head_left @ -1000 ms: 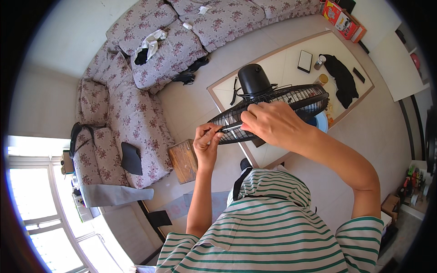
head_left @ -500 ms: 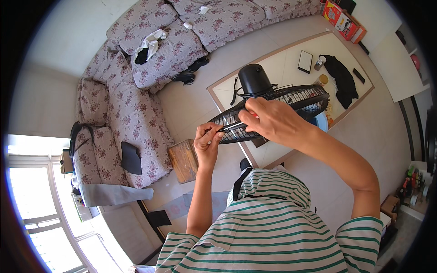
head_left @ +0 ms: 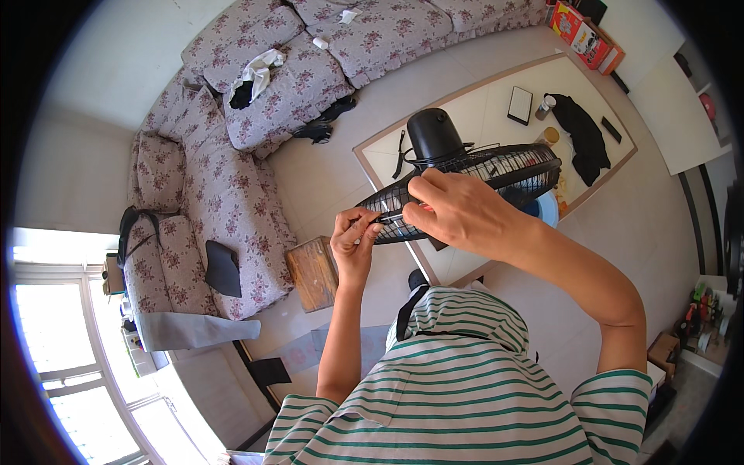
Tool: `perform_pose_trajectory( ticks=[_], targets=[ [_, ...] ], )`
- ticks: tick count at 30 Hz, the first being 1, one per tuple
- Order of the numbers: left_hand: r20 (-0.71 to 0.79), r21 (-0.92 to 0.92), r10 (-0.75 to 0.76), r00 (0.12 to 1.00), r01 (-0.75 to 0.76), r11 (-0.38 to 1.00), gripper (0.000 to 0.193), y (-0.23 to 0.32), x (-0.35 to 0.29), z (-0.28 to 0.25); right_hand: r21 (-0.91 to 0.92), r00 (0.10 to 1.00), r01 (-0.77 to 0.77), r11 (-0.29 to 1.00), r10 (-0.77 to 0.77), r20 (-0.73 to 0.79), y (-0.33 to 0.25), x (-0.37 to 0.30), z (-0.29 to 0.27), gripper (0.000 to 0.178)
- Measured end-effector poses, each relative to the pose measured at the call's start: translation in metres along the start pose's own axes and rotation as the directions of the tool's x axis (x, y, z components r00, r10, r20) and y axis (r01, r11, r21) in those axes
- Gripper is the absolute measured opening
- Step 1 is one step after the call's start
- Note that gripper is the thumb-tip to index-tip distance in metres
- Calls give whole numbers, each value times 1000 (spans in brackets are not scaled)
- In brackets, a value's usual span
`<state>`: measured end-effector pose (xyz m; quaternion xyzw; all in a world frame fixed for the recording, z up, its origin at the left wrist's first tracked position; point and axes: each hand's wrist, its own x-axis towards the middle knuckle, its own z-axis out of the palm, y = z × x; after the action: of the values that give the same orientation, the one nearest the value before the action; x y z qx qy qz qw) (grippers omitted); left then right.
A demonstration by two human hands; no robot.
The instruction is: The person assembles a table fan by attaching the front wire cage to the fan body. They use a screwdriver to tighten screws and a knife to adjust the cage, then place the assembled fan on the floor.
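Observation:
A black electric fan (head_left: 435,138) stands in front of me, its round wire cage seen nearly edge-on and its motor housing on the far side. My right hand (head_left: 474,213) is closed around a screwdriver (head_left: 426,207); a bit of red handle shows between the fingers. The thin shaft runs left along the cage's rim toward my other hand. At the cage's left end, my left hand (head_left: 353,236) pinches at the rim with thumb and forefinger, beside the screwdriver's tip. Whatever small part sits between those fingertips is hidden.
Behind the fan, a low table (head_left: 484,101) carries a framed white panel (head_left: 520,105), jars (head_left: 545,107) and a black cloth (head_left: 580,139). A blue basin (head_left: 547,209) shows beyond my right wrist. A wooden stool (head_left: 311,275) stands left, near the floral sofa (head_left: 232,225).
My right hand has shifted slightly left, closer to my left hand, and less of the screwdriver's shaft shows. The left hand and the fan stay nearly in place.

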<state>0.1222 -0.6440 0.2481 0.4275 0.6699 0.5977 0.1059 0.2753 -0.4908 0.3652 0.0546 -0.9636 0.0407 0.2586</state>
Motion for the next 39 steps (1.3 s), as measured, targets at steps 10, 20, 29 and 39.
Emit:
perform_pose_trajectory(
  ticks=[10, 20, 29, 39],
  targets=[
    [1, 45, 40, 999, -40, 998, 18, -1, 1, 1, -149, 940, -224, 963, 254, 227, -5, -6, 3, 17],
    [-13, 24, 30, 999, -30, 999, 17, -2, 0, 1, -98, 988, -82, 992, 94, 121, -5, 2, -2, 12],
    [-8, 33, 37, 999, -37, 999, 17, -1, 0, 1, -47, 996, 91, 995, -91, -16, 6, 1, 3, 15],
    [-5, 35, 33, 999, -33, 999, 15, 1, 0, 3, -114, 954, -195, 974, 215, 210, -6, -4, -1, 14]
  ],
)
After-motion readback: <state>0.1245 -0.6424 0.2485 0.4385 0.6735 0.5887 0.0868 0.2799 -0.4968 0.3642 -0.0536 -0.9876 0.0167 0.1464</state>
